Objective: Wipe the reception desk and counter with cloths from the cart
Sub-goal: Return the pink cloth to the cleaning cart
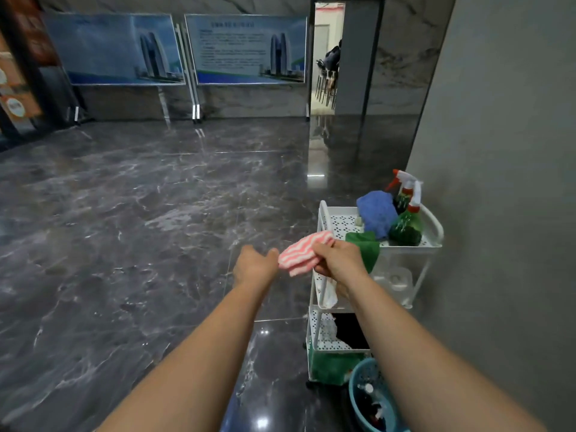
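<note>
Glossy dark marble-look floor [124, 229], matt grey wall [498, 151], white perforated metal cart [339, 221], soft striped pink cloth [304, 252], fuzzy blue cloth [377, 212], shiny plastic spray bottles [408, 213].

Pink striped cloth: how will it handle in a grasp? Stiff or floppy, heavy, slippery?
Likely floppy: the cloth bunches in soft folds where the right hand grips it. Probably light, since one hand's grip at one end carries it. Its textured, knit-looking surface suggests little slip.

Dim lobby: daylight blazed through the doorway [325, 26], glare spots dotted the glossy floor [124, 229], edges bowed and soft.
</note>
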`<state>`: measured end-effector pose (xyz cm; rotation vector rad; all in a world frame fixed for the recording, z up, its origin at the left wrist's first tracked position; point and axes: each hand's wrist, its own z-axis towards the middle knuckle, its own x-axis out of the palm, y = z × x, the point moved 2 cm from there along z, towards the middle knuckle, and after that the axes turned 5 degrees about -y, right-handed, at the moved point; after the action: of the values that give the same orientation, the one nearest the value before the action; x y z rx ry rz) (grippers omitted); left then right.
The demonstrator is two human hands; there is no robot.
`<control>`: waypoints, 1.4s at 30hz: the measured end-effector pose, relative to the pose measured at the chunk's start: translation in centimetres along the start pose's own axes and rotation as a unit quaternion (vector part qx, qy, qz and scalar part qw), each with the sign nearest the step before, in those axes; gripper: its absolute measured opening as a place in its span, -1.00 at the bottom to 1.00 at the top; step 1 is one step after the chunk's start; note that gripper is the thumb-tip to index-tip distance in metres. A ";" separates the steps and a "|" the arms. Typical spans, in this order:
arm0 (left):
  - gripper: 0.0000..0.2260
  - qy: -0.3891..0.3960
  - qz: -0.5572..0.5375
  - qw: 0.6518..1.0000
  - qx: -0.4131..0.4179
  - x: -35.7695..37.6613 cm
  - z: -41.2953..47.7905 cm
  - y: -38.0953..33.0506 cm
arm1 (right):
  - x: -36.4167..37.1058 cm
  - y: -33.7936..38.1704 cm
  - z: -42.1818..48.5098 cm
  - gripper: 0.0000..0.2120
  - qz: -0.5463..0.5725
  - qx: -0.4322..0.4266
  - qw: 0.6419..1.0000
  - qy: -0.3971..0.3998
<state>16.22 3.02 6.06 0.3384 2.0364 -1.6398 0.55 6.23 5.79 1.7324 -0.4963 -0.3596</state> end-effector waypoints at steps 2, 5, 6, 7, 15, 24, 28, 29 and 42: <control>-0.44 0.022 -0.060 0.996 0.068 0.9 0.0 -1.3 | -0.2 0.7 1.2 -0.88 -0.039 -0.032 0.999 0.014; -0.73 0.188 -0.122 0.967 0.120 2.7 -0.2 -4.0 | -0.2 1.9 3.4 -0.79 -0.086 -0.066 0.994 0.013; -0.80 0.215 -0.111 0.962 0.129 3.1 0.1 -4.9 | -0.3 2.3 4.2 -0.74 -0.097 -0.075 0.992 0.009; -0.83 0.226 -0.099 0.960 0.135 3.5 0.7 -5.6 | -0.5 2.7 5.0 -0.72 -0.098 -0.079 0.992 0.013; -0.85 0.214 -0.105 0.966 0.101 7.6 5.8 -10.8 | -2.5 7.3 12.6 -0.71 -0.126 -0.054 0.983 0.124; -0.80 -0.013 -0.015 0.967 0.253 11.9 14.2 -16.7 | -4.6 11.4 22.6 -0.77 -0.337 -0.200 0.916 -0.088; -0.81 -0.120 0.036 0.938 0.324 13.4 15.7 -16.2 | -4.0 10.5 23.9 -0.81 -0.389 -0.265 0.873 -0.127; -0.81 -0.129 0.052 0.937 0.321 13.8 15.8 -15.3 | -4.0 9.5 24.1 -0.82 -0.403 -0.265 0.868 -0.123; -0.71 0.185 0.001 0.983 0.016 19.1 14.7 -8.0 | -3.1 0.8 26.9 -0.93 -0.519 -0.014 0.849 0.096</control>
<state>-0.50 -15.33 0.58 0.7024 2.2723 -1.7102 -15.45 -14.98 0.73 1.8508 0.6556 -0.9282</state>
